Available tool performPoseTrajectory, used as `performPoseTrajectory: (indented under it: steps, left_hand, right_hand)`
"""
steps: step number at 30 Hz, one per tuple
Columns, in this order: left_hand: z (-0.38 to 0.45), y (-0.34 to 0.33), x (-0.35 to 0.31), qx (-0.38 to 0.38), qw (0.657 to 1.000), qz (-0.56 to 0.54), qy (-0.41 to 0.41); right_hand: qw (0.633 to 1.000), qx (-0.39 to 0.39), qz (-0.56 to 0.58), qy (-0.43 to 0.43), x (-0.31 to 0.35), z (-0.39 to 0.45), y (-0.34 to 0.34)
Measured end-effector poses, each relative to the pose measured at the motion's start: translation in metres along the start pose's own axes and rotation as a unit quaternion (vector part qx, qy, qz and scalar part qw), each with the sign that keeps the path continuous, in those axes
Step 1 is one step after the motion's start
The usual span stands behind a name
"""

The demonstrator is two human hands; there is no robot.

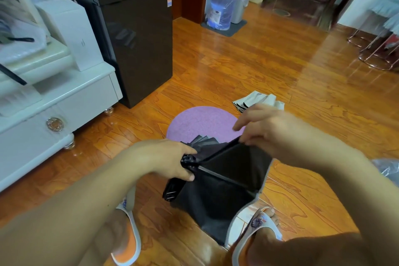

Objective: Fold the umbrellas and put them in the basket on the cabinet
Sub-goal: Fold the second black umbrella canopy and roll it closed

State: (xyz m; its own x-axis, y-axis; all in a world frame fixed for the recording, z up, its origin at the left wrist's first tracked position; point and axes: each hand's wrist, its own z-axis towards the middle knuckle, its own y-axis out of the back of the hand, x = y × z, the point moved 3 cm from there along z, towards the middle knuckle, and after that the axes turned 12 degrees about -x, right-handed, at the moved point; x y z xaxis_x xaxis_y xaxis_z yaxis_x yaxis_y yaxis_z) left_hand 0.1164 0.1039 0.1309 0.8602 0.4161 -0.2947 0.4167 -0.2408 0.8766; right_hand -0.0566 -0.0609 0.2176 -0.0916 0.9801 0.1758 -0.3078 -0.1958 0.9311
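Note:
A black folding umbrella (224,181) hangs collapsed in front of me above my slippered feet, its fabric loose and drooping. My left hand (170,157) grips it near the black handle end. My right hand (265,127) pinches the top edge of a fabric panel along a rib, holding it out to the right. A second umbrella (259,101), pale with dark lining, lies on the floor behind my right hand, partly hidden by it. A white cabinet (64,101) stands at the left; I see no basket on it.
A round pink mat (200,123) lies on the wooden floor just past the umbrella. A dark fridge (138,34) stands beside the cabinet. A water jug (222,0) and bin stand at the far wall. Metal chair legs (375,54) are at the right.

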Motion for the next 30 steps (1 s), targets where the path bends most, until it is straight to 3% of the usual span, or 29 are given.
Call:
performPoseTrajectory:
  steps: [2,5,10,18,22,30]
  left_hand:
    - [0.001,0.000,-0.001,-0.002,1.000,-0.003,0.005]
    - [0.001,0.001,-0.006,-0.009,1.000,0.010,0.010]
    - [0.003,0.002,-0.005,-0.017,0.999,0.013,0.028]
    - [0.001,0.004,-0.007,-0.008,0.999,-0.017,0.049]
    - [0.001,0.005,-0.008,0.001,0.998,-0.009,0.067]
    - [0.003,0.002,-0.003,-0.003,0.998,0.010,0.068]
  right_hand:
    - [0.997,0.003,-0.080,0.019,0.001,-0.001,0.009]
    - [0.988,0.103,-0.115,-0.009,0.009,-0.002,-0.009]
    - [0.982,0.143,0.112,-0.046,0.023,-0.002,-0.011]
    - [0.986,0.124,-0.110,-0.008,0.023,-0.003,-0.004]
    - [0.970,0.179,-0.163,-0.028,0.033,-0.008,-0.007]
    - [0.988,0.084,-0.120,-0.041,0.022,-0.003,-0.004]
